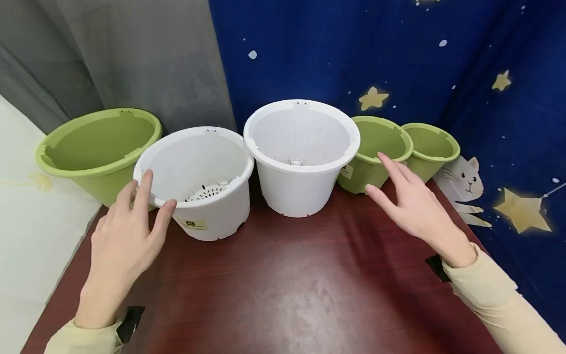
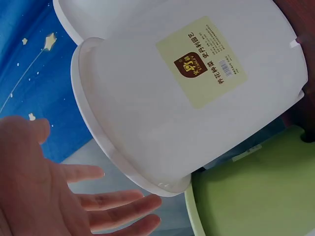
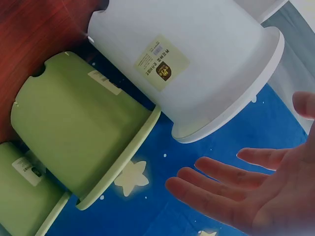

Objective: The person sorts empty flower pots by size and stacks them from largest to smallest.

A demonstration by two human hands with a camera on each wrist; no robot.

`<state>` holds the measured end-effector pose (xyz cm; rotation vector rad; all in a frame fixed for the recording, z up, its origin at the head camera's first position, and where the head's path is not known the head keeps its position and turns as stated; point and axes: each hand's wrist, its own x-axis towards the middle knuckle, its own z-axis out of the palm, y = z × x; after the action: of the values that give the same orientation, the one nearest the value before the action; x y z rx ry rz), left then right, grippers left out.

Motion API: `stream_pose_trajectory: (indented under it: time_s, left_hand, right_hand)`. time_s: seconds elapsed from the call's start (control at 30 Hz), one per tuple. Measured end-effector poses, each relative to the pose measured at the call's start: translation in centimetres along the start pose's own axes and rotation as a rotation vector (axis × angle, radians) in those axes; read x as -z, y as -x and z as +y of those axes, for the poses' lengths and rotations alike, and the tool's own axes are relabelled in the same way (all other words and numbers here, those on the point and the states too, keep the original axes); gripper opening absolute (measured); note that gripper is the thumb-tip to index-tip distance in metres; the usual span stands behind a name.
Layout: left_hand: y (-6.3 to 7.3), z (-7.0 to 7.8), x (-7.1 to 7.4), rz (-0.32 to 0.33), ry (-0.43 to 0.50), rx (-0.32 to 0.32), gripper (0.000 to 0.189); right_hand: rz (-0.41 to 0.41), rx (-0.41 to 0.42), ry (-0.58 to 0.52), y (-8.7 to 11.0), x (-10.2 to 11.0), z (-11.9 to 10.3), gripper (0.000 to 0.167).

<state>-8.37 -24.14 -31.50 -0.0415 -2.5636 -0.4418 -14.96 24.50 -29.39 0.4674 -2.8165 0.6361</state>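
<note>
My left hand (image 1: 126, 233) is held with spread fingers at the near left rim of a white plastic flowerpot (image 1: 227, 211), gripping nothing. A slotted base shows inside that pot. In the left wrist view, the fingertips of the left hand (image 2: 54, 191) lie just off the rim of the white pot (image 2: 133, 118), whose side carries a label. My right hand (image 1: 413, 209), fingers extended and holding nothing, hovers in front of a green flowerpot (image 1: 367, 174). A second white flowerpot (image 1: 294, 191) stands between the hands. The right wrist view shows the right hand (image 3: 266, 191) apart from the pots.
A large green pot (image 1: 103, 189) stands at the far left, and a small green pot (image 1: 426, 167) at the far right. All the pots form a row along the back of the dark red table (image 1: 283, 280). Behind hang a grey curtain (image 1: 155, 59) and a blue starred curtain (image 1: 309, 49).
</note>
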Motion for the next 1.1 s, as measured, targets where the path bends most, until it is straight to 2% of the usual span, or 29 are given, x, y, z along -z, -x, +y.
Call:
stream_pose_trajectory:
  time_s: [0.23, 0.47, 1.1]
  left_hand:
    - [0.0, -0.4, 0.0, 0.041, 0.013, 0.062, 0.063]
    - [-0.1, -0.7, 0.0, 0.021, 0.018, 0.117, 0.064]
    - [-0.4, -1.3, -0.3, -0.013, 0.024, 0.16, 0.066]
  right_hand:
    - [0.006, 0.0, -0.013, -0.6, -0.2, -0.3, 0.077]
    - [-0.005, -0.011, -0.033, -1.2, -0.2, -0.4, 0.078]
    - [0.047, 0.002, -0.073, -3.9, -0.3, -0.3, 0.073]
